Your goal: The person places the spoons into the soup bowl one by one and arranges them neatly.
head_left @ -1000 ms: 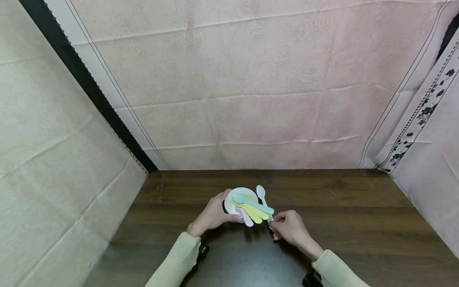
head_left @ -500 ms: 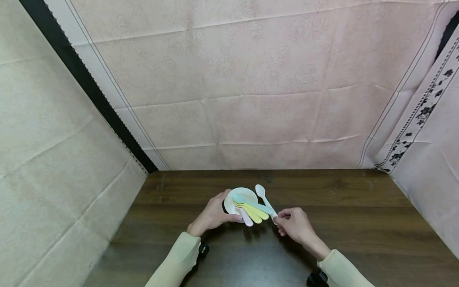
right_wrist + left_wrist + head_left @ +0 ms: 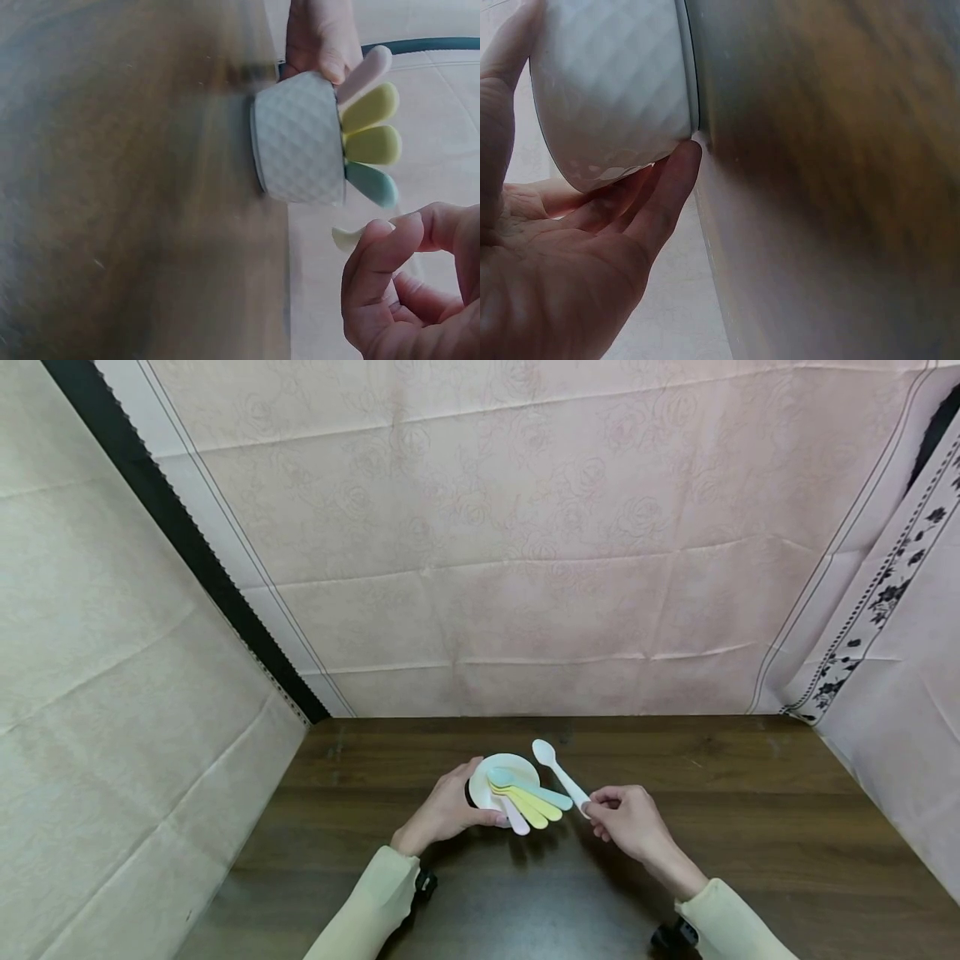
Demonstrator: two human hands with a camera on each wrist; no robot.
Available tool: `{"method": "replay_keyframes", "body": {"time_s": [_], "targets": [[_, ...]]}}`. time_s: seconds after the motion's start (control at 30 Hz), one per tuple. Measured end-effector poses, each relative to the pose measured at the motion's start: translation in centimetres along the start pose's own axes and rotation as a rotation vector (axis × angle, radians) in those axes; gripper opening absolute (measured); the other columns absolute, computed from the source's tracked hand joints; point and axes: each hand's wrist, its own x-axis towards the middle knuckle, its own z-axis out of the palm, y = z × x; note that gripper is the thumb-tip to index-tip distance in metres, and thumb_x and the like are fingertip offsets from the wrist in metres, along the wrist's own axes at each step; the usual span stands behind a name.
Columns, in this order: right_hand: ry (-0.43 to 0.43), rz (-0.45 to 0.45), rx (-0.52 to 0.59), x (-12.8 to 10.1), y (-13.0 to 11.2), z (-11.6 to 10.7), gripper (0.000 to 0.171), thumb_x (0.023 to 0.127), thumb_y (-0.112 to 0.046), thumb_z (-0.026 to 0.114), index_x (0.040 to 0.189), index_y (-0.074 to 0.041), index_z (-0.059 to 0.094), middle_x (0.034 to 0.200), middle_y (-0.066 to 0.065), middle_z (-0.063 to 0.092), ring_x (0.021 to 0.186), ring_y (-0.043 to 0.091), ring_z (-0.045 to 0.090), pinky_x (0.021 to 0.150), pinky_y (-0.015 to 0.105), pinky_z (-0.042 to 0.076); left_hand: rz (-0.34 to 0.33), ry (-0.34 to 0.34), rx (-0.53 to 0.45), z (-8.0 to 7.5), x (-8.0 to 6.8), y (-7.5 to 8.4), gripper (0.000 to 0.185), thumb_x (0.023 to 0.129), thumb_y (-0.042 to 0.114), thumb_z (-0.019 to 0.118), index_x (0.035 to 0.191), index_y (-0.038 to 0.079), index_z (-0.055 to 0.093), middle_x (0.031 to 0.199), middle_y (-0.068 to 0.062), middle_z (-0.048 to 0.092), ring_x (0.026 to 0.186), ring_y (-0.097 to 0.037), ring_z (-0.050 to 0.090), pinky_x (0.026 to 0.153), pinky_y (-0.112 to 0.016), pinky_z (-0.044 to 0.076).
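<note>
A small white bowl (image 3: pixel 504 760) with a diamond-textured wall (image 3: pixel 300 142) stands upright on the table. My left hand (image 3: pixel 448 807) holds it from the left, thumb at the rim and fingers around the side (image 3: pixel 615 82). Several spoons lean in the bowl with handles towards the lower right: a turquoise spoon (image 3: pixel 532 787), yellow spoons (image 3: pixel 542 808) and a pale pink spoon (image 3: pixel 516 817). Just right of the bowl, my right hand (image 3: pixel 628 822) pinches a white spoon (image 3: pixel 564 775) by its handle end. Its bowl end points up and left. In the right wrist view, fingers mostly hide this spoon (image 3: pixel 346 238).
The brown wooden table (image 3: pixel 735 827) extends to both sides and in front of the hands. Behind it hangs a pale pink patterned cloth (image 3: pixel 525 527). Pale cloths also line the left (image 3: pixel 135 693) and right sides (image 3: pixel 900 735).
My right hand has moved right and slightly up with the white spoon, which now tilts more and stands further from the bowl. My left hand and the bowl have stayed put.
</note>
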Motion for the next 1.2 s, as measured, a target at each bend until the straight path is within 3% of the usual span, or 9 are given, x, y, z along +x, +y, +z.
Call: {"method": "replay_keyframes", "body": {"time_s": [0.37,1.2], "targets": [[-0.041,-0.046,0.041,0.3,-1.3,-1.7,0.018,0.102,-0.004,0.071,0.11,0.011,0.075,0.075,0.005,0.07,0.063,0.011,0.063,0.057,0.023,0.055,0.005,0.007,0.009,0.0,0.2,0.0,0.113,0.079,0.043,0.099,0.165,-0.001,0.041,0.168,-0.026,0.048,0.155,-0.044,0.048,0.125,-0.061,0.044],[-0.233,-0.08,0.04,3.4,-1.0,-1.6,0.025,0.104,-0.009,0.066,0.115,0.01,0.077,0.074,-0.003,0.066,0.067,0.007,0.06,0.061,0.02,0.052,0.013,0.003,0.002,0.1,0.1,-0.3,0.114,0.078,0.042,0.1,0.165,-0.002,0.041,0.169,-0.026,0.047,0.156,-0.045,0.047,0.126,-0.062,0.043]]}}
